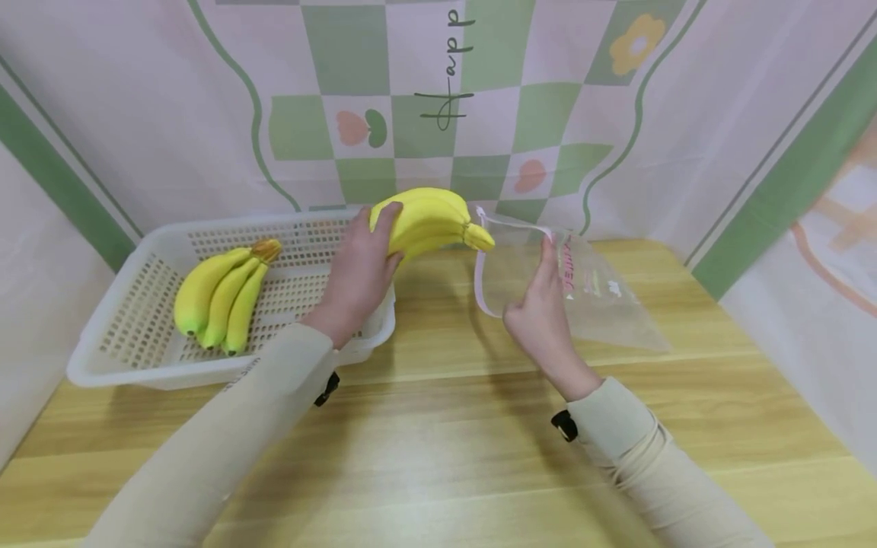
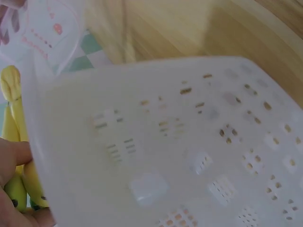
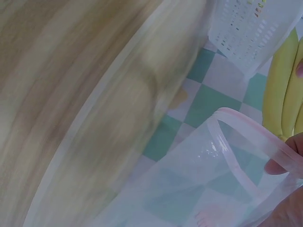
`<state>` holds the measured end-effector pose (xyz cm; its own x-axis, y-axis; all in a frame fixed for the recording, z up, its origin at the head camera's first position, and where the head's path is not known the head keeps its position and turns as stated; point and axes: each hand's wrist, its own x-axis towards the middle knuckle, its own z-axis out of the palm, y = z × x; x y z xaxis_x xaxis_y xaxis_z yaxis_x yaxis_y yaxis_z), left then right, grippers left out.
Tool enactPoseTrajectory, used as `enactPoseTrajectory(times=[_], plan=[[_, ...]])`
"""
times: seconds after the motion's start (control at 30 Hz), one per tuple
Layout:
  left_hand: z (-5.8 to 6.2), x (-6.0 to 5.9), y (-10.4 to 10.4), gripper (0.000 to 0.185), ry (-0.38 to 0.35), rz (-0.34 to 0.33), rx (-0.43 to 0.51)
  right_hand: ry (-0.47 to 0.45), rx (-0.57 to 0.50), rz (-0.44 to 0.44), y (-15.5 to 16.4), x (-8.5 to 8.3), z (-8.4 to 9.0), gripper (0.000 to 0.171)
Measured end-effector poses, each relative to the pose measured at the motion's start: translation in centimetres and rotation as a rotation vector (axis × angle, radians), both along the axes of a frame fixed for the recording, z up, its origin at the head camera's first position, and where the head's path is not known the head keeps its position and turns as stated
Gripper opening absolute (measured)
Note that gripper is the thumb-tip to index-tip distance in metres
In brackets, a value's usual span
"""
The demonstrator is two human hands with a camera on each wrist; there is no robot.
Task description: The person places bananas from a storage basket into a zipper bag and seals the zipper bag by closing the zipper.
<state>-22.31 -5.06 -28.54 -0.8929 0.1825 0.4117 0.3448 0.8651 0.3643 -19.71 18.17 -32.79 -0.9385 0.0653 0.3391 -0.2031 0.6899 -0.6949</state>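
My left hand (image 1: 352, 274) grips a bunch of yellow bananas (image 1: 432, 217) by its lower end, holding it above the table beside the basket's right end. The bunch's stem points right, at the mouth of a clear plastic bag (image 1: 610, 308) with a pink-edged opening and pink print. My right hand (image 1: 544, 323) pinches the bag's rim, and the mouth gapes towards the bananas. In the right wrist view the pink band (image 3: 232, 161) stands open beside the banana bunch (image 3: 279, 90). Part of the bunch is hidden by my left fingers.
A white perforated plastic basket (image 1: 205, 374) stands on the left of the wooden table (image 1: 425, 457). Inside lies another bunch of bananas (image 1: 219, 297), with greenish tips. A checkered cloth (image 1: 425, 122) hangs behind the table.
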Motion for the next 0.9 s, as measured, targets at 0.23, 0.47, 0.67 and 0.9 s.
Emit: enactPoseTrajectory(times=[0.23, 0.47, 0.67, 0.9], plan=[[-0.2, 0.2, 1.2, 0.061, 0.049, -0.043, -0.008, 0.000, -0.005, 0.003, -0.1, 0.1, 0.1, 0.104], [-0.5, 0.2, 2.1, 0.060, 0.062, -0.069, -0.008, -0.009, -0.015, 0.005, -0.2, 0.3, 0.2, 0.104], [-0.9, 0.3, 2.9, 0.055, 0.071, -0.086, 0.017, -0.027, -0.029, 0.011, -0.3, 0.5, 0.5, 0.105], [-1.0, 0.2, 3.6, 0.054, 0.074, -0.067, -0.029, -0.036, -0.033, 0.016, -0.4, 0.5, 0.7, 0.104]])
